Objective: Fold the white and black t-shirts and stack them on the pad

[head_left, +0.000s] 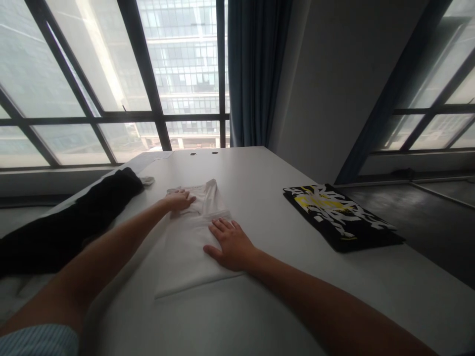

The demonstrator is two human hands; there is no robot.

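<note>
A white garment [185, 252], partly folded, lies on the white table [256, 173] in front of me. My left hand [180, 201] rests on its far part, near the left edge, fingers pointing right. My right hand [230, 245] lies flat on its right side, nearer to me, with the fingers spread and the thumb out to the left. Neither hand grips the cloth. Some folds and a raised crease show at the garment's far end, beside my left hand.
A folded black garment with white and yellow print [334, 212] lies at the table's right edge. Dark bunched cloth [85, 212] lies along the left, with pale cloth [147, 181] by its far end. Windows and a blue curtain [256, 74] stand behind the table.
</note>
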